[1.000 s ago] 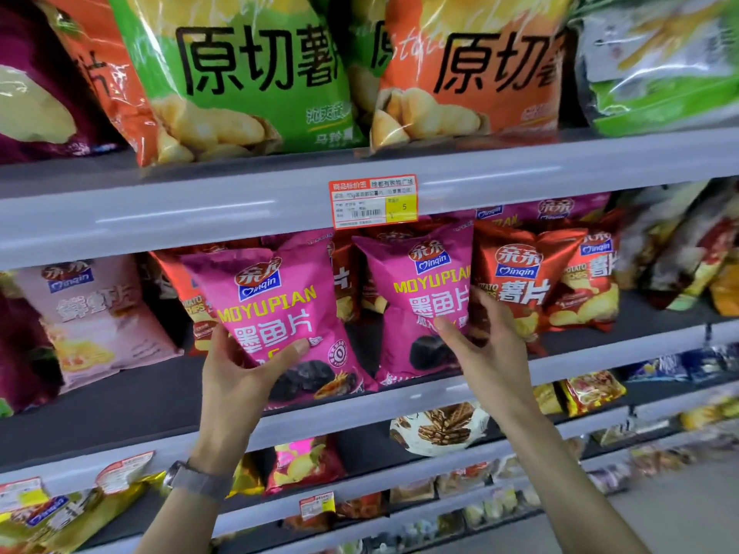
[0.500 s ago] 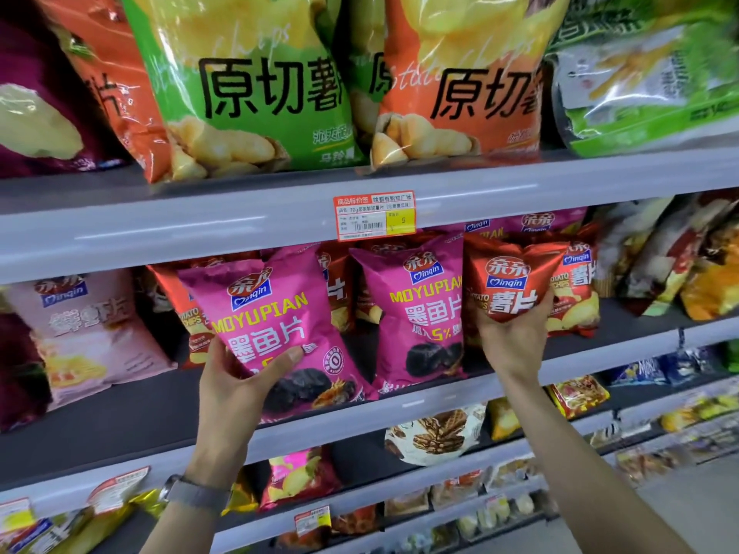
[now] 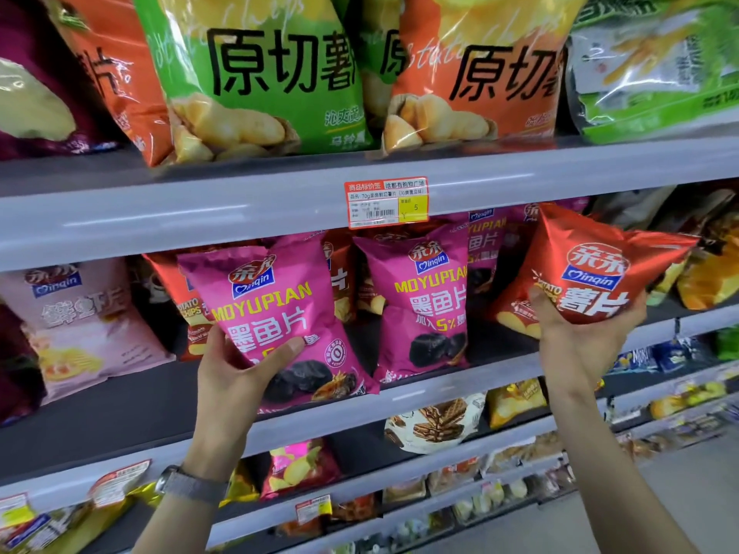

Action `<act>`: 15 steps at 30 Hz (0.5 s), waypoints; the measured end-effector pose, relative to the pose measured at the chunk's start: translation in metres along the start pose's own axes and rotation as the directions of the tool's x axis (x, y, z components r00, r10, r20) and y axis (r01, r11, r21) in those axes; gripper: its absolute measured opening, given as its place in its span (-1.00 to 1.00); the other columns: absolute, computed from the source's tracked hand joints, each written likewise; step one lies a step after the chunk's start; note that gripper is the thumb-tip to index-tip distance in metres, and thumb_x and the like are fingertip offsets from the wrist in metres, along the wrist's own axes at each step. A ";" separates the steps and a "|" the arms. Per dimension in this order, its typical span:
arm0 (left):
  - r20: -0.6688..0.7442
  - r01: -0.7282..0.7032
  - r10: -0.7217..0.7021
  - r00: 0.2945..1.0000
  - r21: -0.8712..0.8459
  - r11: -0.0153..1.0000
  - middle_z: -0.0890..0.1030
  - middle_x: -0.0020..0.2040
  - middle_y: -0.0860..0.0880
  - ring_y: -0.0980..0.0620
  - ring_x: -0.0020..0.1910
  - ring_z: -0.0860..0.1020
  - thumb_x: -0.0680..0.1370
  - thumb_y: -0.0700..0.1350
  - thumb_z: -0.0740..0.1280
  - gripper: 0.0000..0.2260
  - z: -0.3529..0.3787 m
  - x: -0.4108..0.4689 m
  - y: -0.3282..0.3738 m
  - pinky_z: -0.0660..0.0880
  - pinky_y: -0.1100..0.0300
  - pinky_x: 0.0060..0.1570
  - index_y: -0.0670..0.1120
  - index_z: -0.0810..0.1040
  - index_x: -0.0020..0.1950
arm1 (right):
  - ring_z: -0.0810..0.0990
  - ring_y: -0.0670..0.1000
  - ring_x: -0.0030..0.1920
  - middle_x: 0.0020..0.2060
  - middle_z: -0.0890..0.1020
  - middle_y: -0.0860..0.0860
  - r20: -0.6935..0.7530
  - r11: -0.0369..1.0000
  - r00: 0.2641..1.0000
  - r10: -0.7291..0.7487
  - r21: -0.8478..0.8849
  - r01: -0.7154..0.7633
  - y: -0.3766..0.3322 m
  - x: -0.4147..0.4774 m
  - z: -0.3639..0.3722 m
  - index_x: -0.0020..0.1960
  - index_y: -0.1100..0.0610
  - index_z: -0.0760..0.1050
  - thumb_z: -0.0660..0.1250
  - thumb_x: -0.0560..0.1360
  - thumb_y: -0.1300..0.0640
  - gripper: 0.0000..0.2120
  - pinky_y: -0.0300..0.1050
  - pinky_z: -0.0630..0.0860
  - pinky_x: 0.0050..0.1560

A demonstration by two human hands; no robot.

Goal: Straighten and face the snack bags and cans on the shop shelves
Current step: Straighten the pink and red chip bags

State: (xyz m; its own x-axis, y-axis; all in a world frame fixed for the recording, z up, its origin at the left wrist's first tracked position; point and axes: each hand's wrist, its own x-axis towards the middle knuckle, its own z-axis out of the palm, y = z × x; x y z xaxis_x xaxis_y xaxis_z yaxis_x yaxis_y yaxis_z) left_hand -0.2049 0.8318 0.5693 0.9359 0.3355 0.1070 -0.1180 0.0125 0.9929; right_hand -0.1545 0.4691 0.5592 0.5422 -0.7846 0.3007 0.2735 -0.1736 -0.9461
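Up close from the head camera, the left hand (image 3: 236, 373) grips the lower left corner of a magenta snack bag (image 3: 280, 309), thumb laid across its front and fingers hidden behind. That bag stands on the middle shelf (image 3: 120, 397), facing out and leaning a little, with its bottom at the shelf's front lip. Just to its right a second magenta bag (image 3: 424, 305) stands upright on the same shelf, untouched. The right hand (image 3: 580, 345) cups a red snack bag (image 3: 592, 273) from beneath, thumb curled onto its front, holding it tilted before the right part of that shelf. A price tag (image 3: 386, 201) is fixed to the upper shelf edge (image 3: 200, 217), where a large green bag (image 3: 256, 74) and a large orange bag (image 3: 480, 66) stand side by side.
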 end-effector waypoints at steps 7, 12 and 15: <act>0.024 -0.010 0.010 1.000 0.016 1.000 0.74 0.12 0.00 -0.03 0.09 0.73 0.32 -0.12 0.64 -0.41 -0.009 -0.004 0.000 0.63 -0.16 0.16 0.00 0.53 0.30 | 0.60 -0.27 0.19 0.32 0.54 -0.19 0.138 1.000 0.990 -0.005 -0.019 0.007 -0.028 -0.048 -0.035 0.58 -0.18 0.16 0.68 0.35 -0.05 -0.01 -0.24 0.58 0.12; 0.033 -0.031 0.030 0.999 0.015 0.999 0.75 0.09 0.04 0.03 0.07 0.73 0.33 -0.16 0.62 -0.44 -0.020 -0.010 0.005 0.63 -0.06 0.12 0.01 0.54 0.29 | 0.58 -0.23 0.25 0.33 0.51 -0.20 0.183 0.998 0.982 -0.041 -0.044 0.050 -0.050 -0.074 -0.043 0.58 -0.18 0.16 0.67 0.28 -0.13 0.02 -0.14 0.59 0.18; 0.028 -0.041 0.041 0.999 0.011 0.999 0.75 0.10 0.06 0.05 0.07 0.73 0.33 -0.13 0.62 -0.42 -0.028 -0.014 0.007 0.61 0.00 0.09 0.01 0.53 0.30 | 0.61 -0.27 0.17 0.20 0.55 -0.33 0.282 1.000 0.959 -0.018 0.002 0.018 -0.066 -0.097 -0.039 0.56 -0.16 0.19 0.66 0.27 -0.07 0.00 -0.34 0.60 0.04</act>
State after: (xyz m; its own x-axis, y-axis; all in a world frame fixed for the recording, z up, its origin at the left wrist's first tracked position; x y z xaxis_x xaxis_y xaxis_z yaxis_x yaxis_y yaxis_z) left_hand -0.2282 0.8533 0.5736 0.9393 0.3090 0.1489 -0.1527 -0.0120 0.9882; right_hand -0.2558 0.5339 0.5874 0.7395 -0.5814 0.3393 0.2850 -0.1862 -0.9403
